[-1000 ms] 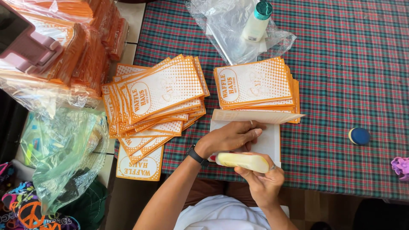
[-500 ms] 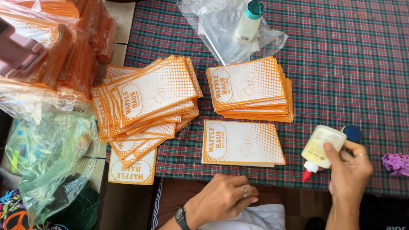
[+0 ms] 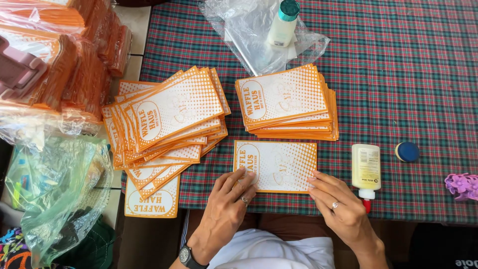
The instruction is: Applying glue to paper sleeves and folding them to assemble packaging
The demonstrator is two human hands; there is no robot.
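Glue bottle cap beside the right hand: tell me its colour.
Red, on the pale yellow glue bottle lying near the right hand; head view.

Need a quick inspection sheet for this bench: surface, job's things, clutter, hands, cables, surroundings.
Surface: table with plaid cloth, red, green and blue.
Job's things: single orange-and-white paper sleeve flat at the near edge; glue bottle lying on its side to its right, red tip toward the person.
Clutter: neat stack and fanned pile of same sleeves; blue cap; clear bag with a teal-capped bottle; purple item at the right edge.
Hands: left hand and right hand, fingers pressing the sleeve's near corners, holding nothing.
Cables: nothing seen.
Surroundings: wrapped orange bundles and green plastic bag at left.
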